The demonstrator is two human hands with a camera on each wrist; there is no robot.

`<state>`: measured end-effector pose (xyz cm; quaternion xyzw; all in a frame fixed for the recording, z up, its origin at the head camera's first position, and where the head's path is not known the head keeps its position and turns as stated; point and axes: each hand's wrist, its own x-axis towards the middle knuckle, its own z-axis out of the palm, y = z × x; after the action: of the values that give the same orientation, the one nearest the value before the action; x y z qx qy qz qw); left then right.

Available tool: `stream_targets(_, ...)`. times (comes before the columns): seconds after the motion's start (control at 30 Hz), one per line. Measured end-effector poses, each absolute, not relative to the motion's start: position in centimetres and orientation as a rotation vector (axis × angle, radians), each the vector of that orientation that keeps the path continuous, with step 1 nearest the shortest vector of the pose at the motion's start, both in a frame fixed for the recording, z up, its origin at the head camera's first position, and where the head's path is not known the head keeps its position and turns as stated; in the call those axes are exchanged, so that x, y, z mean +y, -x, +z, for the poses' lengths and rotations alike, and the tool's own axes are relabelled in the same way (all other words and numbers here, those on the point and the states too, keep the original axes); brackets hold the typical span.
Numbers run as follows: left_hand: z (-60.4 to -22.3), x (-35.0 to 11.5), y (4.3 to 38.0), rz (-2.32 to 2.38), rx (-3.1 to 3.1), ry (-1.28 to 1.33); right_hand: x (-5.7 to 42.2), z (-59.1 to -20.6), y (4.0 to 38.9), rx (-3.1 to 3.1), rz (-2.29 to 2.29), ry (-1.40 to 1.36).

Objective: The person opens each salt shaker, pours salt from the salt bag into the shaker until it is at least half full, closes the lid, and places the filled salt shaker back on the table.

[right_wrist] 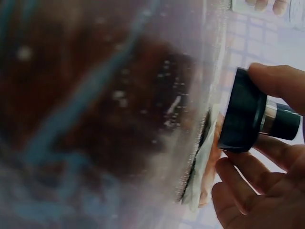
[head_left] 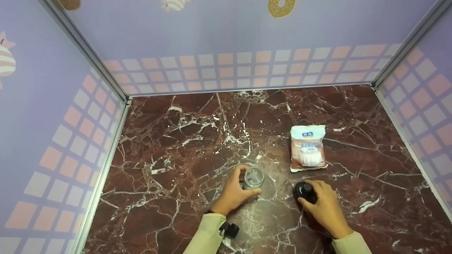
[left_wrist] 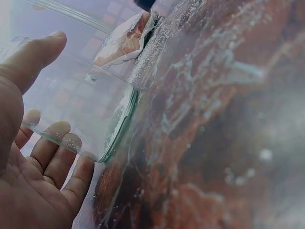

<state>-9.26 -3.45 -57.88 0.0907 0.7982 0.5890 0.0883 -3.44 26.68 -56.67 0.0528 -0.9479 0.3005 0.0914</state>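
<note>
A small clear glass jar [head_left: 254, 177] stands mouth up on the table near the middle. My left hand [head_left: 233, 194] holds it from the left, thumb on the near side and fingers round the far side. In the left wrist view the clear wall of the jar [left_wrist: 97, 102] shows between thumb and fingers. To the right, my right hand [head_left: 326, 204] grips a round black lid [head_left: 303, 190] with a knob on top. The right wrist view shows the lid [right_wrist: 242, 112] between thumb and fingers, low by the tabletop and apart from the jar.
A white and brown printed packet [head_left: 308, 150] lies flat beyond my right hand. White specks are scattered on the dark red marbled table [head_left: 197, 165]. Purple panels with pink and white checks [head_left: 243, 70] enclose the table at the back, left and right.
</note>
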Motion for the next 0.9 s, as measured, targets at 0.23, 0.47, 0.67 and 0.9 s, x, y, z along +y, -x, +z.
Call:
stream_targets(0.23,-57.85,-3.45,9.24,1.755,2.372,-0.247,26.75,-56.79,3.63,-2.918,0.884,-0.131)
stream_targets(0.47,-57.97,-3.48,9.33,1.769,2.355,-0.266,26.86,-56.77,3.71,-2.944,0.856,-0.137)
stream_targets(0.67,-58.05,-3.51,9.48,1.773,2.355,-0.278,26.96,-56.9,3.73,-2.949,0.848,-0.146)
stream_targets(0.9,-58.03,-3.48,9.38,1.756,2.366,-0.268,26.88,-56.79,3.55,-2.893,0.959,-0.132)
